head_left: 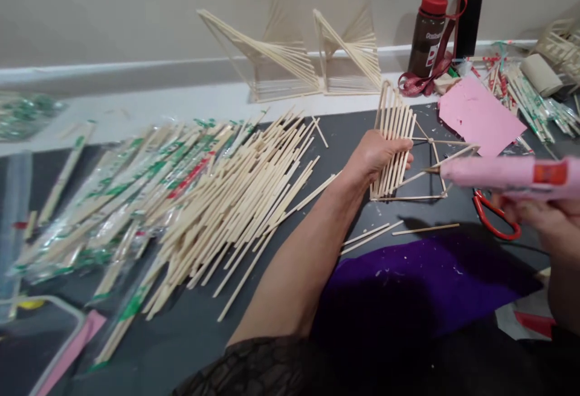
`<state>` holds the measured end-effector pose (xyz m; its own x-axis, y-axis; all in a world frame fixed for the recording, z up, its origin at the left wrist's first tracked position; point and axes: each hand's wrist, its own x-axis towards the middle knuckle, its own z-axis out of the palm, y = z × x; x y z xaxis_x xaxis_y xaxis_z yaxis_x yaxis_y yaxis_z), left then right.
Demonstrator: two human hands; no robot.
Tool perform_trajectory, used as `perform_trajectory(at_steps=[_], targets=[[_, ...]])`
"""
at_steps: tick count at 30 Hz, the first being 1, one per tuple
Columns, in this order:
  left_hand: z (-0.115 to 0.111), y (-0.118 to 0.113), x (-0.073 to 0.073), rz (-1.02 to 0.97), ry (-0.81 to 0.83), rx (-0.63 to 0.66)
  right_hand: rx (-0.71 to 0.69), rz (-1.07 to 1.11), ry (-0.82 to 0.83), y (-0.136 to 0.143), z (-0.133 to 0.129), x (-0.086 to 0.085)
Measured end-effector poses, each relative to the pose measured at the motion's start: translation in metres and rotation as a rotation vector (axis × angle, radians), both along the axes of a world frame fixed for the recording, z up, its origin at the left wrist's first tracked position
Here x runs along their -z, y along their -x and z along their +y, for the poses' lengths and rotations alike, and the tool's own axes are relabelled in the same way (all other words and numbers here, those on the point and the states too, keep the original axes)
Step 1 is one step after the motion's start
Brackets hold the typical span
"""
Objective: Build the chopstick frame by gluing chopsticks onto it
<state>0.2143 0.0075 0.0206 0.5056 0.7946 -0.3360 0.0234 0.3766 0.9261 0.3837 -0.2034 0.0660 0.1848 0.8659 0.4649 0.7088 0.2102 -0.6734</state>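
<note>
Left hand (380,151): thumb lies across the slanted row of slats on the wooden stick frame (395,163); the other fingers curl behind, pinching the slats between. Frame stands tilted on the dark table (149,357), right of the loose chopsticks (244,197), its open triangular bars reaching toward the right.

Right hand (539,218): fingers wrapped around the handle of a pink hot glue gun (493,177); hand partly cut off and blurred, so cannot tell whether a finger presses the trigger. Nozzle points left, toward the frame's open bars; contact with them cannot be determined.

Surroundings: red-handled scissors (483,218) beneath the gun. Purple sheet (435,263) nearest the body, three single sticks (426,229) just beyond its edge. Plastic-wrapped chopsticks (131,185) left of the loose pile. Along the wall, two twisted stick structures (281,55) side by side; farther right, a red-capped bottle (426,40), with a pink sheet (480,112) in front.
</note>
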Motion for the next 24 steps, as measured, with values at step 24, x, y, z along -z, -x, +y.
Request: perform_trajectory(at_steps=[24], targets=[[-0.004,-0.002,-0.007,-0.048,0.035,-0.013,-0.058,-0.548,0.101,0.032,0.003,0.028]])
